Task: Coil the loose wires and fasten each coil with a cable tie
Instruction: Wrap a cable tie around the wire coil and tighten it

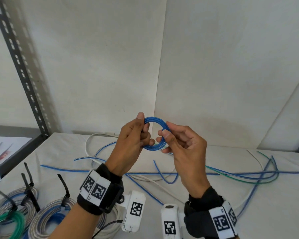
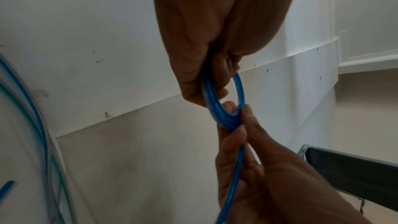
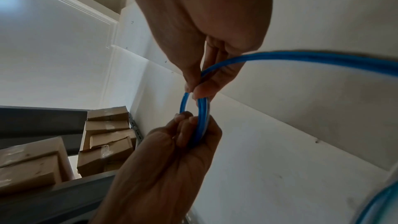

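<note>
A small blue wire coil (image 1: 155, 119) is held up above the table (image 1: 223, 157) between both hands. My left hand (image 1: 144, 124) grips its left side, thumb on top and fingers curled through the ring. My right hand (image 1: 166, 130) pinches the right side between thumb and forefinger. In the left wrist view the coil (image 2: 217, 108) shows edge-on, and a blue tail (image 2: 234, 168) runs down through the right hand (image 2: 239, 125). In the right wrist view the right hand (image 3: 193, 89) pinches the coil (image 3: 203, 117), and the left hand (image 3: 185, 129) holds it from below.
Several tied coils (image 1: 48, 214) with black cable ties (image 1: 64, 187) lie front left, one of them green (image 1: 9, 221). Loose blue wires (image 1: 162, 173), green wires (image 1: 240, 178) and white wires (image 1: 88, 145) sprawl across the table. A metal shelf upright (image 1: 19, 69) stands at the left.
</note>
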`<state>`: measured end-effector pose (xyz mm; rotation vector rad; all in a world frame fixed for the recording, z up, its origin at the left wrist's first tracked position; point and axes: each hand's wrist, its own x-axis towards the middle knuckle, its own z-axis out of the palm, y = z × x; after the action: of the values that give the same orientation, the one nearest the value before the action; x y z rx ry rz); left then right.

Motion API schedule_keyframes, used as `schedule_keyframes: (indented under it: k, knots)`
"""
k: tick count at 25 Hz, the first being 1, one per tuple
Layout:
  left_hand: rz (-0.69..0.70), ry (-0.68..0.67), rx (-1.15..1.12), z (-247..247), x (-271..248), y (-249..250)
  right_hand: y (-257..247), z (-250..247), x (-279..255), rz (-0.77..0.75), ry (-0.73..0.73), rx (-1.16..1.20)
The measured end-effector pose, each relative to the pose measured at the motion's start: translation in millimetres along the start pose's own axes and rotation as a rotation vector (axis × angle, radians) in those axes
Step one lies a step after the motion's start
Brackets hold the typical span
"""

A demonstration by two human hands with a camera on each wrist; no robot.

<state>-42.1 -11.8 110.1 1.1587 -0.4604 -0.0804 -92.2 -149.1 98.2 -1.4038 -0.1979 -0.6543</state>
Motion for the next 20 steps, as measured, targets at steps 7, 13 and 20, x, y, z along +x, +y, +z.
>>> schedule_keyframes:
  k: [7, 13, 20]
  knots:
    - [-0.094, -0.344, 0.34, -26, -3, 10, -10, -33, 14, 0.045, -0.261, -0.239]
    - [-0.175, -0.383, 0.177, -15, -5, 5, -7, -26, 11, 0.011, -0.267, -0.279]
    - [-0.042, -0.189, 0.177, -11, 1, -1, -4, -13, 7, 0.062, -0.103, -0.105]
